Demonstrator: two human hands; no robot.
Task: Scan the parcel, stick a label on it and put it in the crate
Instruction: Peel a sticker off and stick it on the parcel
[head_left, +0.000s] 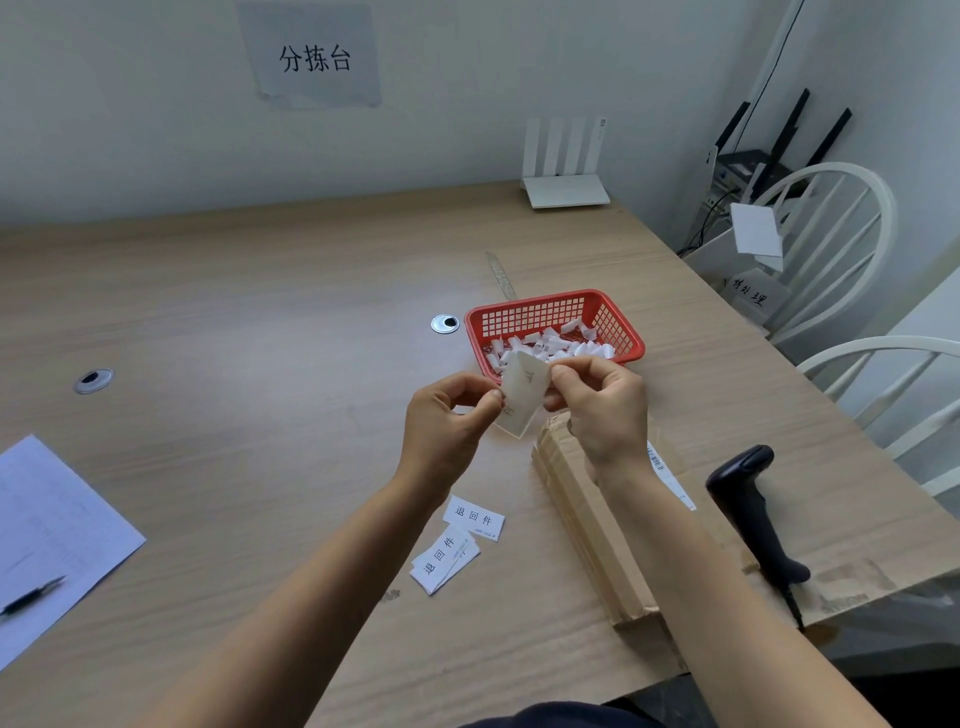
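Observation:
A white label (523, 395) with printed characters is pinched between my left hand (447, 421) and my right hand (605, 405), just above the table and in front of the red basket. Its top edge curls back. The brown cardboard parcel (592, 525) lies flat under my right forearm, a barcode strip (670, 475) showing on its right side. A black handheld scanner (753, 512) rests on the table to the right of the parcel. Three loose labels (457, 543) lie by the parcel's left side.
The red basket (621, 325) holds several peeled white backing strips. A paper sheet (47, 540) with a pen (31, 595) lies at the left edge. A white router (566, 176) stands by the wall. A white bin (737, 270) and white chairs (852, 249) are off the table's right edge.

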